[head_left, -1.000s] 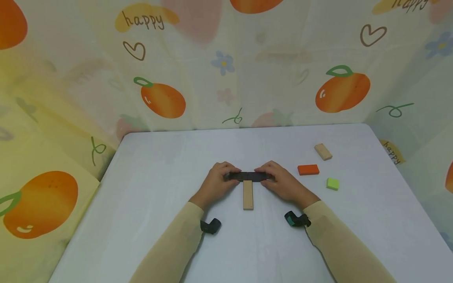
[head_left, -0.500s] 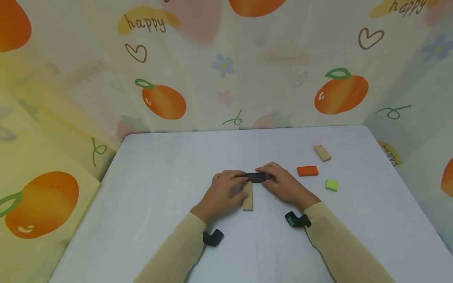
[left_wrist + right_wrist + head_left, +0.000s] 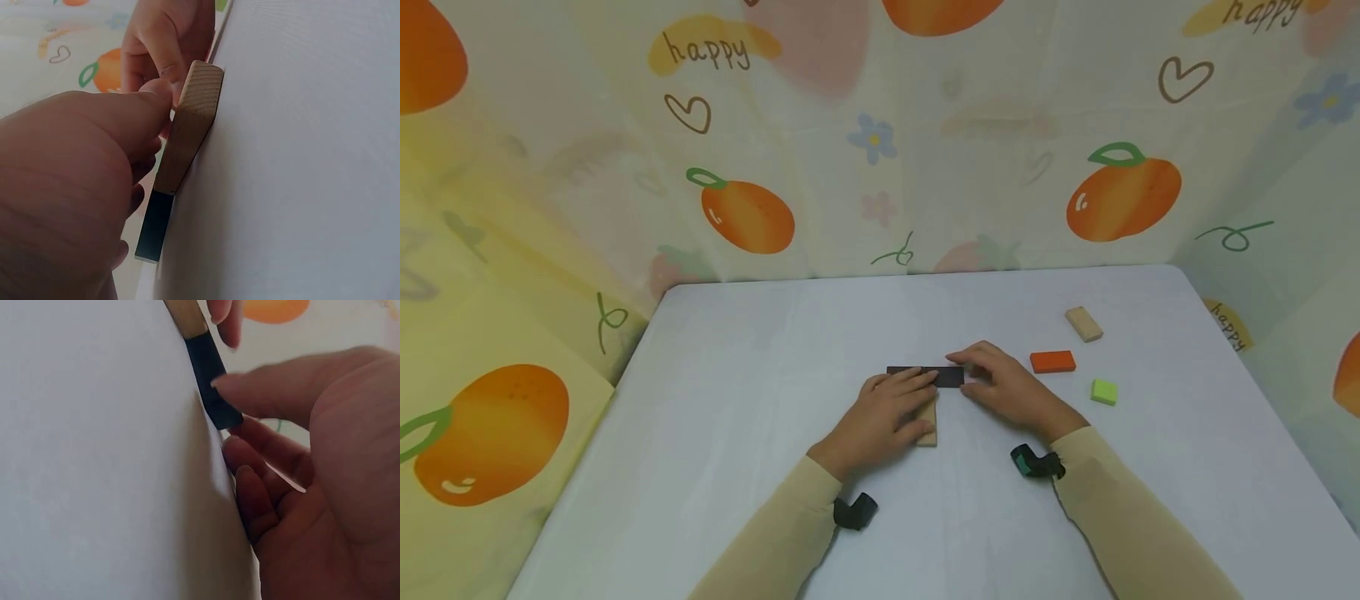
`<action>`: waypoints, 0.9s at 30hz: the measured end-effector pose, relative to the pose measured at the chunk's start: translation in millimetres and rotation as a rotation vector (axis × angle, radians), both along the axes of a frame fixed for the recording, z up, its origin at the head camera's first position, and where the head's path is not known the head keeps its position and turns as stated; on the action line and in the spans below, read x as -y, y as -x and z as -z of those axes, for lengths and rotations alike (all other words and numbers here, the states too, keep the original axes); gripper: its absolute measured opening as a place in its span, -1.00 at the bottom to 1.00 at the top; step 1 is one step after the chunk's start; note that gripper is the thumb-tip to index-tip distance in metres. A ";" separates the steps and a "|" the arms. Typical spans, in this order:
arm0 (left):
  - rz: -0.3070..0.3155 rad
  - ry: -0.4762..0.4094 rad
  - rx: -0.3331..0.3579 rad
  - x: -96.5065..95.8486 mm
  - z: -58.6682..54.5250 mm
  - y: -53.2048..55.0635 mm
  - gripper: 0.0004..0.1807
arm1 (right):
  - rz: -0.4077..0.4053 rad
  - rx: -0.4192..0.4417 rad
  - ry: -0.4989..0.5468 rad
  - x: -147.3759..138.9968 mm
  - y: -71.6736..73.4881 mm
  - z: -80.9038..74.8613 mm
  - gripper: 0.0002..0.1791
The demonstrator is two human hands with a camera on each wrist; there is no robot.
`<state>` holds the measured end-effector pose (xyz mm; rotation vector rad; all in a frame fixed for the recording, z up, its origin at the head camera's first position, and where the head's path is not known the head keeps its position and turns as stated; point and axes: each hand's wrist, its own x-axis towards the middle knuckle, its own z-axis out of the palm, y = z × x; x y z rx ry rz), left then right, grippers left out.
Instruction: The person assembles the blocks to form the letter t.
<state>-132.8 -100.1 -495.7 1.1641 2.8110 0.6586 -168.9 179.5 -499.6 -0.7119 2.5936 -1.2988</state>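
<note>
In the head view, a black bar [image 3: 951, 377] lies crosswise on the table. A light wooden block [image 3: 929, 438] meets its near side at a right angle, making a T shape. My left hand [image 3: 882, 415] lies over where they meet, its extended fingers across the bar and its thumb over the wooden block; it hides much of both. My right hand [image 3: 1006, 387] is at the bar's right end, thumb and fingers loosely spread. The left wrist view shows the wooden block [image 3: 190, 134] flat, with the black bar [image 3: 154, 228] beyond it.
Right of my right hand lie an orange block [image 3: 1052, 361], a small lime-green block [image 3: 1104, 392] and another wooden block [image 3: 1084, 323]. The white table [image 3: 737, 433] ends at a fruit-patterned cloth [image 3: 835, 208] behind. Each wrist carries a small black camera [image 3: 855, 511].
My left hand has let go of the bar's left end and moved right and nearer, over the junction with the wooden block. My right hand has loosened and shifted slightly right.
</note>
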 end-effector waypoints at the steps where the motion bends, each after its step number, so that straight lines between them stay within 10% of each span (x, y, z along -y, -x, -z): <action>1: 0.002 0.003 0.000 0.3 0.0 0.0 -0.37 | -0.005 0.004 -0.001 -0.9 -0.1 -1.1 -0.44; 14: 0.005 0.007 0.011 0.8 -0.8 -1.6 -0.31 | 0.046 -0.098 0.078 -26.3 8.1 -17.1 -0.46; 27: -0.001 0.006 0.029 0.8 -0.4 -2.0 -0.30 | 0.106 0.001 0.281 -54.9 13.9 -26.6 -0.54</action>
